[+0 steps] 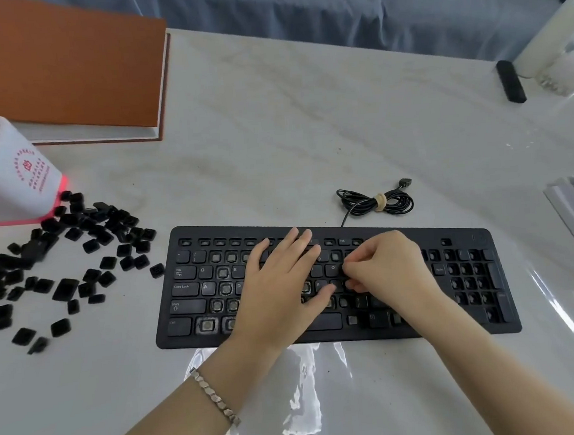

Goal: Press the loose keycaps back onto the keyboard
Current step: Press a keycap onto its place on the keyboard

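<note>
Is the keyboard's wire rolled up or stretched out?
Rolled up. The wire lies in loops behind the keyboard, tied with a tan band.

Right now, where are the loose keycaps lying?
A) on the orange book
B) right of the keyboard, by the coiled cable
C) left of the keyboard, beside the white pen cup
C: the loose keycaps lie scattered left of the keyboard, beside the white pen cup.

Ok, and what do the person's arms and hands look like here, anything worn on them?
Both forearms are bare, with no sleeves or gloves in view. The left hand has a silver-coloured metal bracelet of angular links at its wrist. The right hand shows no watch or band. No rings are visible on either hand.
</note>
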The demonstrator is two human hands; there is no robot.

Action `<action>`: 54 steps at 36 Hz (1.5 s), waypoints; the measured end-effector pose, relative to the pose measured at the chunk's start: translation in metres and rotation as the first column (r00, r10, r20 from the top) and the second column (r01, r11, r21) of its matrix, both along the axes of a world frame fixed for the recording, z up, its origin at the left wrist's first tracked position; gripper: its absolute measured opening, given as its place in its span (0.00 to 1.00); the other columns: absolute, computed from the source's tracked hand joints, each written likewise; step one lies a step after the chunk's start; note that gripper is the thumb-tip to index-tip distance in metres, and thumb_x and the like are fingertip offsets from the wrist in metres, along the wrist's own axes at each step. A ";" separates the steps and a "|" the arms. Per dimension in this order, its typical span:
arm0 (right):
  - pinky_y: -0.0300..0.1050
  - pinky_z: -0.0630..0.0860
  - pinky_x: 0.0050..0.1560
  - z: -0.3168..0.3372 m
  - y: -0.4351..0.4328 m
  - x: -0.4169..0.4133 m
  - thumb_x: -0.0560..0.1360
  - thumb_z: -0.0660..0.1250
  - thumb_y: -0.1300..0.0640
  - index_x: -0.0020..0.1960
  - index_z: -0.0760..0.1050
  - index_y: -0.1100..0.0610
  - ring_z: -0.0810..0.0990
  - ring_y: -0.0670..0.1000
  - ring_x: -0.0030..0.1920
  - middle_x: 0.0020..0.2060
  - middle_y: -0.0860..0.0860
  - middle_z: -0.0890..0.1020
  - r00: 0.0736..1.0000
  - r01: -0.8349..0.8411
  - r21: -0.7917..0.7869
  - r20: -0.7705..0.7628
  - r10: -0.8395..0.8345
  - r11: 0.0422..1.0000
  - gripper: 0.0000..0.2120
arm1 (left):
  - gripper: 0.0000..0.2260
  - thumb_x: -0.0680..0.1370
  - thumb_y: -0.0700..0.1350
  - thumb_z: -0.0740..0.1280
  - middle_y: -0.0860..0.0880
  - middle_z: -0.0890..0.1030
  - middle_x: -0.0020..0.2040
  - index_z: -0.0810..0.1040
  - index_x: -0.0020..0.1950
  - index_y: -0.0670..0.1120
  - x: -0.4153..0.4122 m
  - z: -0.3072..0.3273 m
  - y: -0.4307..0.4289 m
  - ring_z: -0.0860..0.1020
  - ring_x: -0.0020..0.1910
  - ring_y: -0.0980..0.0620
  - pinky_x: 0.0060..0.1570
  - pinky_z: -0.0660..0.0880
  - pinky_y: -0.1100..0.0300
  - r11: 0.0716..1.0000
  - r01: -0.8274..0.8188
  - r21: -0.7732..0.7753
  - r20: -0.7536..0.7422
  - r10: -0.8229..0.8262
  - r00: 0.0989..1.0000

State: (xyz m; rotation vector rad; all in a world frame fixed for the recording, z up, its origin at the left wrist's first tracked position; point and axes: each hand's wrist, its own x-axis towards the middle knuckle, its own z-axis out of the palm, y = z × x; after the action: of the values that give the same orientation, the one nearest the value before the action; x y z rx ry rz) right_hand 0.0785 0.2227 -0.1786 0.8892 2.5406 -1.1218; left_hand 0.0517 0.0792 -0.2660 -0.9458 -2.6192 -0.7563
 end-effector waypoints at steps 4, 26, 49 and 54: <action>0.42 0.82 0.41 -0.001 0.004 0.000 0.70 0.67 0.65 0.36 0.80 0.57 0.83 0.49 0.31 0.28 0.53 0.83 0.995 0.097 -0.147 0.018 -0.095 0.984 0.06 | 0.21 0.72 0.58 0.62 0.49 0.79 0.63 0.81 0.57 0.45 0.000 0.000 0.000 0.74 0.65 0.51 0.66 0.62 0.49 1.000 0.004 0.004 0.008 -0.004 1.000; 0.38 0.67 0.28 0.002 -0.020 -0.016 0.68 0.62 0.65 0.41 0.77 0.62 0.74 0.53 0.34 0.36 0.56 0.79 0.970 -0.243 0.377 0.108 0.219 0.894 0.05 | 0.20 0.72 0.57 0.63 0.48 0.80 0.60 0.82 0.53 0.44 0.000 -0.002 -0.002 0.75 0.64 0.50 0.66 0.62 0.49 0.999 0.024 0.048 0.011 -0.025 1.000; 0.42 0.72 0.45 -0.027 -0.033 0.017 0.72 0.69 0.54 0.42 0.83 0.50 0.79 0.50 0.43 0.31 0.41 0.78 0.924 0.261 0.203 -0.336 -0.183 0.944 0.04 | 0.17 0.73 0.47 0.61 0.45 0.79 0.61 0.81 0.57 0.41 0.005 0.000 -0.034 0.73 0.65 0.49 0.65 0.64 0.47 0.993 -0.104 0.049 -0.009 0.105 0.994; 0.40 0.72 0.45 -0.035 -0.041 0.020 0.71 0.69 0.59 0.42 0.83 0.54 0.80 0.50 0.42 0.33 0.46 0.82 0.897 0.290 0.198 -0.397 -0.194 0.936 0.04 | 0.18 0.74 0.47 0.60 0.45 0.79 0.62 0.80 0.58 0.41 0.006 0.000 -0.034 0.72 0.66 0.49 0.66 0.63 0.47 0.994 -0.103 0.043 0.012 0.102 0.995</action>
State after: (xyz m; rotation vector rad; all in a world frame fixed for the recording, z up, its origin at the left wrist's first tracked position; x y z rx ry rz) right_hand 0.0984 0.1813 -0.2133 1.1868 3.0023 -1.1437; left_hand 0.0573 0.0447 -0.2662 -0.7907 -2.6250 -0.7910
